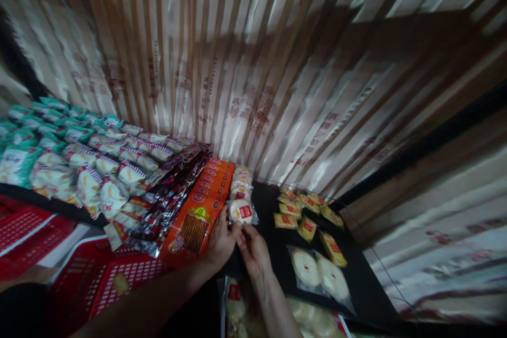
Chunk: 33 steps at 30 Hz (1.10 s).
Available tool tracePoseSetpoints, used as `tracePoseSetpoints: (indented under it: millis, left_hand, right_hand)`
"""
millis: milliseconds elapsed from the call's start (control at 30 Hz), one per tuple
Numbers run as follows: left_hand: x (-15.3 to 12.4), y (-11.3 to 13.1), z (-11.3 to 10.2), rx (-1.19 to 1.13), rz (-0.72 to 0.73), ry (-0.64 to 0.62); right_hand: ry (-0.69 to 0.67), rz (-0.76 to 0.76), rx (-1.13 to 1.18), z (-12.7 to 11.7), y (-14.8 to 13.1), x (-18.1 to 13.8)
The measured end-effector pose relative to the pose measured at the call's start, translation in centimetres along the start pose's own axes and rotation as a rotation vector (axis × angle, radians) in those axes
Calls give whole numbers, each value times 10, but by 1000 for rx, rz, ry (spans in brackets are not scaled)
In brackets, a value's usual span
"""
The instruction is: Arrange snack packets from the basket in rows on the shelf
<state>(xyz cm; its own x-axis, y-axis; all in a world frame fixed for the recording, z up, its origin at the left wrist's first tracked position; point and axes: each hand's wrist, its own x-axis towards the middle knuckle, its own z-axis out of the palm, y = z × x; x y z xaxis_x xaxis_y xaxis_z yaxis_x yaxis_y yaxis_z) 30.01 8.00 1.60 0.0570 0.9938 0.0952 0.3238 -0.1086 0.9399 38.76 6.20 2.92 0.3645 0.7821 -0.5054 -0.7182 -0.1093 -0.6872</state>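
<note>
Meeting at white pack [242,212]: left hand [222,243], right hand [254,252]. Fingers partly hidden; cannot tell if gripping. Lower packs [317,318] cut off.

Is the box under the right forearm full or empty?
Not empty: pale packets show in the box, either side of the right forearm. How full, cannot tell.

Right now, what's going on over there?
A person has both hands at a clear-wrapped round white pack with a red label: the left hand and the right hand meet at its near edge. It lies at the near end of a row of similar packs, beside orange packets. To the right, yellow packs and two larger round white packs lie on the black surface.
</note>
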Motion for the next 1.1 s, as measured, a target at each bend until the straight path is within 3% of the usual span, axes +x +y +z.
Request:
tracePoseSetpoints:
  millis: [133, 233, 300, 467, 533, 633, 700, 833, 967, 1100]
  left_hand:
    - [7, 4, 0, -62, -63, 40]
    - [13, 8, -8, -26, -84, 17]
    - [16, 11, -16, -5, -77, -51]
    - [17, 21, -33, 161, 84, -249]
    - [17, 24, -36, 227, 180, -321]
    - [20, 26, -37, 275, 246, -364]
    - [24, 28, -36, 307, 249, -301]
    - [25, 28, -33, 421, 242, -166]
    - [19, 16, -22, 503, 261, -264]
    - [19, 5, -12, 532, 282, -353]
  right_hand:
    - [-92, -8, -126, -3, 7, -22]
    - [-171, 45, -446, -11, 4, -31]
    - [-209, -5, -622, -17, -3, -31]
    - [-59, -654, -872, -25, -30, -19]
    - [-50, -766, -1011, -26, -38, -11]
    - [-160, -658, -1104, -27, -42, 0]
    - [-205, -562, -1068, -28, -40, 9]
    - [-121, -489, -923, -24, -32, 28]
    - [-14, -431, -834, -16, -23, 46]
    - [12, -490, -955, -12, -18, 61]
